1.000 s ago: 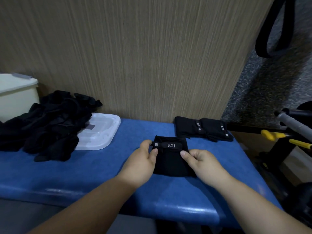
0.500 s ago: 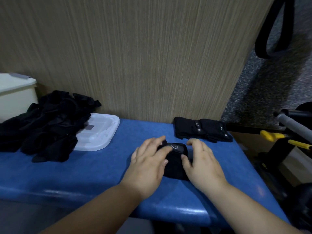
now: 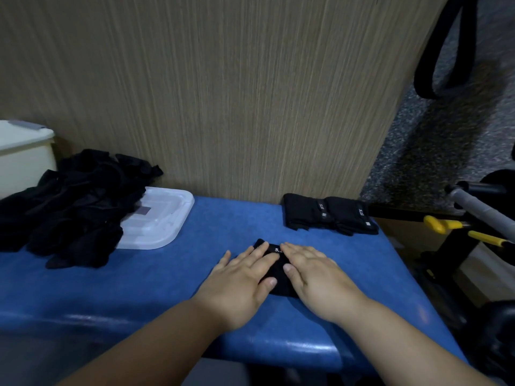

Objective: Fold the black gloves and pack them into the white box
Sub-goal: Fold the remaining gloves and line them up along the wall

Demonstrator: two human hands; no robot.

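A folded black glove (image 3: 278, 270) with white lettering lies on the blue bench (image 3: 167, 280) in front of me. My left hand (image 3: 242, 280) presses flat on its left half with straight fingers. My right hand (image 3: 315, 277) presses flat on its right half, hiding most of it. Two folded black gloves (image 3: 328, 214) lie side by side at the bench's back right. A heap of unfolded black gloves (image 3: 72, 207) sits at the left. The white box (image 3: 25, 157) stands at the far left behind the heap.
A white plastic lid (image 3: 160, 220) lies flat beside the heap, partly under it. A wood-grain wall (image 3: 223, 93) rises right behind the bench. Black and yellow equipment (image 3: 473, 232) stands off the bench's right edge. A black strap loop (image 3: 446, 48) hangs top right.
Both hands pinched the glove's top corners a second ago. They have since flattened out and now press down on the folded glove, covering more of it.
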